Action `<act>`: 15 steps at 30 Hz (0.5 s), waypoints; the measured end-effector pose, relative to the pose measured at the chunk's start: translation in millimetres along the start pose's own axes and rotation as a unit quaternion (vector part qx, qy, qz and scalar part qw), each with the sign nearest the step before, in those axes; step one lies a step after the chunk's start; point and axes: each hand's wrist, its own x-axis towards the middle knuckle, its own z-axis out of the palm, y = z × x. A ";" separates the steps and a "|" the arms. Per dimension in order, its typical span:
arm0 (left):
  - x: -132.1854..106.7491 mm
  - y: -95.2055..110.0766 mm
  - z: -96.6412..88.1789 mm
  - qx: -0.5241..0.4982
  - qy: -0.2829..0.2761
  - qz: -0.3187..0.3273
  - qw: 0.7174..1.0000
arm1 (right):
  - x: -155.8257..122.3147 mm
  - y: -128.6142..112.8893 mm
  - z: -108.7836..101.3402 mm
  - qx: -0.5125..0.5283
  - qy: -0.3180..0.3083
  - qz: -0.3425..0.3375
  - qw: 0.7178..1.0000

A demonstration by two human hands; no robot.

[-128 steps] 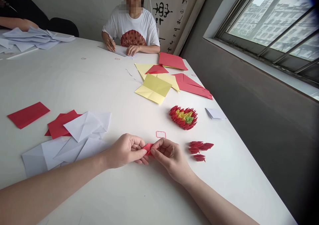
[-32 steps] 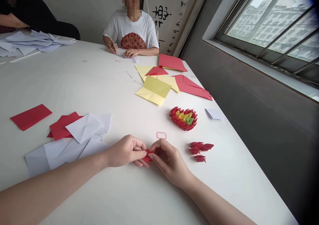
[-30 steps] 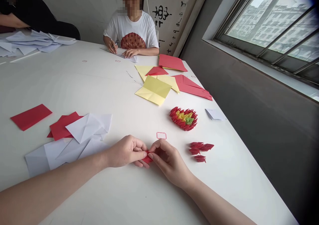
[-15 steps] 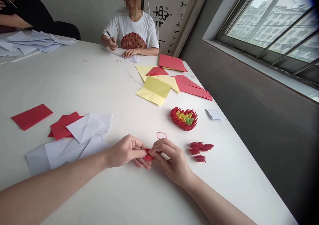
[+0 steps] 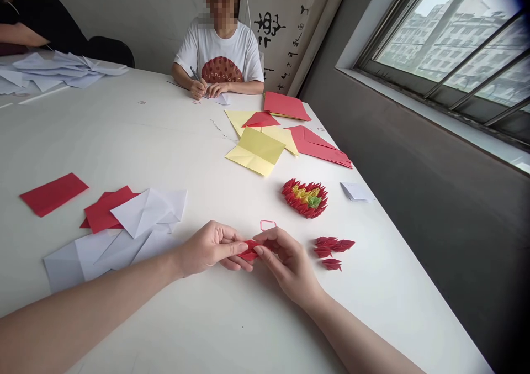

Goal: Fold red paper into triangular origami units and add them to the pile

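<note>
Between my two hands is a small folded piece of red paper (image 5: 250,251), partly covered by fingers. My left hand (image 5: 215,248) pinches its left end, thumb on top and fingers beneath. At the other end, my right hand (image 5: 285,258) grips it between thumb and fingers. Several small red folded paper pieces (image 5: 331,247) lie just right of my right hand. Beyond them sits a heart-shaped cluster of folded paper (image 5: 305,198), red around the outside with yellow and green inside. White folded sheets (image 5: 143,241) lie left of my left hand, overlapping red sheets (image 5: 108,211).
A single red paper (image 5: 53,194) lies far left. Yellow sheets (image 5: 256,150) and red sheets (image 5: 321,146) spread toward the right table edge, near a small white folded paper (image 5: 356,191). Across the table a person (image 5: 221,53) writes with a pen. White papers (image 5: 53,70) are heaped back left.
My right hand has shifted its grip on the red paper, its thumb now in front, and more red shows between my hands. The person opposite has moved the pen hand rightward.
</note>
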 end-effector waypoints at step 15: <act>-0.9 -3.7 3.8 0.033 0.021 0.010 0.999 | 5.0 -4.2 -2.2 0.092 -0.015 0.155 0.984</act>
